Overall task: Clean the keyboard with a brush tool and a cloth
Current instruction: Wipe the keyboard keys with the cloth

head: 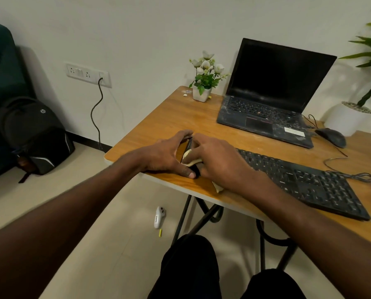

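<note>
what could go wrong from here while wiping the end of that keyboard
1. The keyboard lies close to the front edge of the table, and both hands work its left end. A hard push might slide it off.
2. The cloth under the right hand is bunched small, so it may smear dust rather than lift it.
3. The keyboard cable lies looped by the mouse; shifting the keyboard could tug it.

Open laptop (273, 93) w/ dark screen sitting at the counter's (169, 117) far side, black mouse (331, 137) just right of it. Small white pot of flowers (204, 80) standing left of laptop. Big potted plant (357, 108) at far right. Backpack (32, 134) leaning on floor by wall socket (88, 74); 1 white remote (159, 216) lying under counter.
</note>
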`<state>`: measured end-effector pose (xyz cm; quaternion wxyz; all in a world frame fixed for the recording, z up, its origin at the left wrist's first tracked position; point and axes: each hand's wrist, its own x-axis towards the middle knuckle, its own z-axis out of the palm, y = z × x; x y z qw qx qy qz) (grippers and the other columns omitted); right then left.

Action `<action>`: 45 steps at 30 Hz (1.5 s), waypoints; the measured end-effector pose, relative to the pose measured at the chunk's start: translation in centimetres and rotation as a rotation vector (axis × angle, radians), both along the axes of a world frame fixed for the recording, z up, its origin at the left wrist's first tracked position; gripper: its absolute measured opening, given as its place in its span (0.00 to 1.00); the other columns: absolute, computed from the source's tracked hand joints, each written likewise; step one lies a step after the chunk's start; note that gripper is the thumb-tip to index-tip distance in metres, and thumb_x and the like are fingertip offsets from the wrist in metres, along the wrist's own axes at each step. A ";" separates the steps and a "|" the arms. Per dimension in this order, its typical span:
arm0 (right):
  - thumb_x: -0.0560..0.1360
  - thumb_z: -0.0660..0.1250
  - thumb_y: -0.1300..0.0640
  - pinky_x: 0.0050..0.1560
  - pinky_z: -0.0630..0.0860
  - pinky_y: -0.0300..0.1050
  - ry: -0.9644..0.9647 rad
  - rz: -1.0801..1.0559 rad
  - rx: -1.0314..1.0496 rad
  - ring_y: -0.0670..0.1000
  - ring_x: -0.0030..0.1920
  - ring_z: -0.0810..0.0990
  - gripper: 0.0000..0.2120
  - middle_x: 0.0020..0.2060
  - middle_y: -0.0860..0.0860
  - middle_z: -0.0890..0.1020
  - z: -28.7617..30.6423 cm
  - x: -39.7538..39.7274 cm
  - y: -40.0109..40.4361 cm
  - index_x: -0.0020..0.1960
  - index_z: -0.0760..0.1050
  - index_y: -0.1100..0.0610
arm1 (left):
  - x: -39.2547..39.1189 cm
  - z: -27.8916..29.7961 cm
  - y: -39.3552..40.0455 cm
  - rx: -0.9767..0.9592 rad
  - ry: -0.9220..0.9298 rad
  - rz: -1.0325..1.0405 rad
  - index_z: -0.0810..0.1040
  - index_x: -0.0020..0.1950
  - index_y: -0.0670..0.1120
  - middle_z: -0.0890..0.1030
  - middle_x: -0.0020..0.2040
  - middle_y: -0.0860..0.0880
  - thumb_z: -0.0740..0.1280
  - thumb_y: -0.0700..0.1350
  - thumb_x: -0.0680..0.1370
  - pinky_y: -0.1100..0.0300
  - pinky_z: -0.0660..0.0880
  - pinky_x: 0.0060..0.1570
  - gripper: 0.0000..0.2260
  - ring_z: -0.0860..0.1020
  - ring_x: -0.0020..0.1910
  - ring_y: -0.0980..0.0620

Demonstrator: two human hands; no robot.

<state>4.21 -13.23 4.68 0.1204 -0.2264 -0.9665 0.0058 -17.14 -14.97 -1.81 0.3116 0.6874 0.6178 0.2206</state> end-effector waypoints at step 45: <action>0.75 0.74 0.59 0.38 0.74 0.42 -0.111 -0.446 -0.071 0.51 0.45 0.81 0.11 0.49 0.52 0.84 1.6 3.9 1.2 0.56 0.85 0.50 | 0.7 -0.3 0.0 0.066 -0.135 0.073 0.61 0.68 0.68 0.72 0.74 0.56 0.85 0.72 0.54 0.43 0.74 0.73 0.50 0.73 0.72 0.50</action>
